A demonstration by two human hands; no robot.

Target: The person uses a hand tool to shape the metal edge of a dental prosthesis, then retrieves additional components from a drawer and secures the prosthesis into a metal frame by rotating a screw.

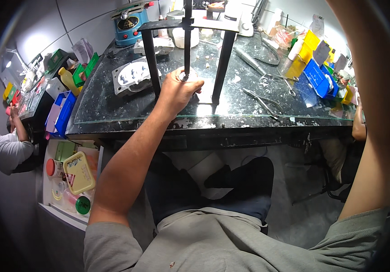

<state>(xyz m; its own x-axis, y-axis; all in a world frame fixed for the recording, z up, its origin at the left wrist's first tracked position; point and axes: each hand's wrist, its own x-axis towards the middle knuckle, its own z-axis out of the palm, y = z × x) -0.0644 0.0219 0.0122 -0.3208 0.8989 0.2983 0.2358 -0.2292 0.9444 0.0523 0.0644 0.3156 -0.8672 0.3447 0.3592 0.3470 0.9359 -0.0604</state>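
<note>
A black metal press frame (149, 59) stands on the dark bench, with two legs, a top bar and an upright centre rod (187, 50). My left hand (179, 90) reaches between the legs, fingers closed at the rod's lower end. A small whitish piece shows at the fingertips, too covered to name. My right arm (378, 104) is raised along the right side and leaves the picture at the top, so my right hand is out of sight. Left of the frame lies a metal flask half (123, 89) with a white plaster cast (135, 74) in it.
Pliers (265, 104) and a grey handpiece (248, 60) lie right of the frame. Blue bins (316, 78) stand farther right. A blue machine (129, 27) is at the back left. Below, an open drawer (63, 213) holds tubs. Other people sit left (11, 152) and right (359, 124).
</note>
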